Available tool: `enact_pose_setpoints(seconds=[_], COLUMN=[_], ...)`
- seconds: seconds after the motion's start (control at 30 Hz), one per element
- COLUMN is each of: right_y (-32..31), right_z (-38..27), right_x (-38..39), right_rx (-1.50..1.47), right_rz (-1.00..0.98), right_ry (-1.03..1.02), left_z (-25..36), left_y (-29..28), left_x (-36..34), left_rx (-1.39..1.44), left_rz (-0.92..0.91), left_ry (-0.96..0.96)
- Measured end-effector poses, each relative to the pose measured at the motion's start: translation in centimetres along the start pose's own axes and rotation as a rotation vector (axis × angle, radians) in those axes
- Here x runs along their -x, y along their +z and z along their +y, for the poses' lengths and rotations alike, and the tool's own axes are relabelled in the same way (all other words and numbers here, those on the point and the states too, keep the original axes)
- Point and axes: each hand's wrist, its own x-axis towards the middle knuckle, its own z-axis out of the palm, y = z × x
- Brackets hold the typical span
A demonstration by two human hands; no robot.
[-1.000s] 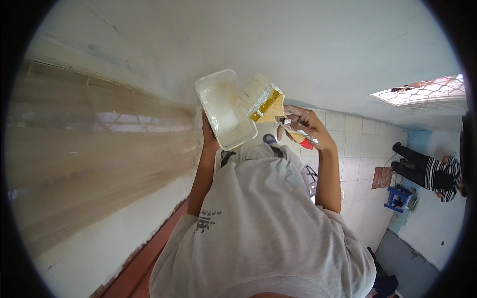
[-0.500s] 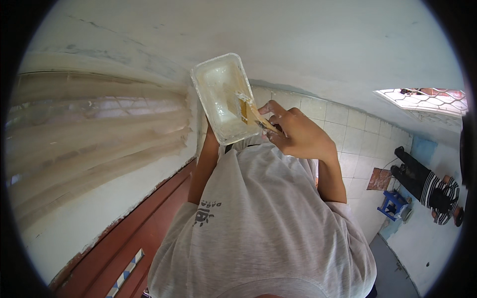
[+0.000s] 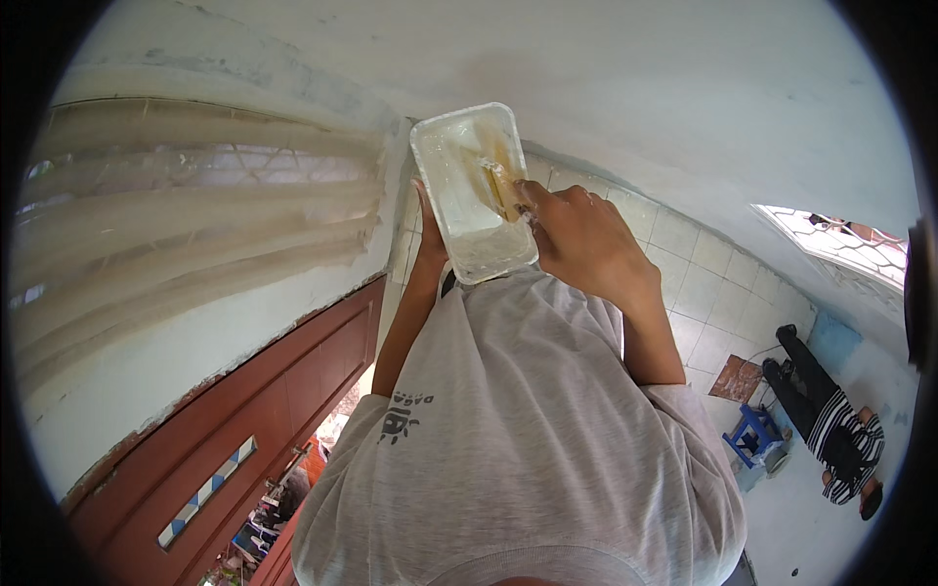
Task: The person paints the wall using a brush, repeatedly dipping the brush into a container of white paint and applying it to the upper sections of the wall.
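Note:
My left hand (image 3: 424, 210) grips a white plastic tray (image 3: 459, 249) of pale liquid paint along its left side, tilted toward me in front of my chest; most of the fingers are behind it. A wide paintbrush (image 3: 495, 186) with a yellow band is down inside the tray, its bristles against the inner surface. My right hand (image 3: 581, 239), its fingers curled and smudged with white, is closed round the brush handle at the tray's right side, largely covering it.
A pale wall (image 3: 635, 88) rises ahead, with a grilled window (image 3: 831, 239) at right. Left are a draped curtain (image 3: 195, 205) and a red door (image 3: 244, 400). Across the tiled floor (image 3: 689, 273), a person in striped top and dark trousers (image 3: 835, 420) stands near a blue stool (image 3: 747, 435).
My right hand has brought the brush from above the tray's edge down into it, turning over it. The tray has shifted rightward. The view has swung, showing more of the red door.

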Motion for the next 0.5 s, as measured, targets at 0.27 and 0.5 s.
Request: enact_pose_setpoints(seconds=[0.27,0.5], right_y=[1.7,2.2], right_z=[0.7,2.1], right_x=[-2.6,-2.8], right_rx=[-0.055,0.062], right_rz=[-0.003,-0.091], right_ry=[-0.107,-0.229], left_z=[-1.0,-2.5], left_y=[1.3,2.3], left_x=[-0.1,0.3], left_rx=[0.014,0.03], left_rz=[-0.015,-0.019], left_ry=[-0.03,-0.047])
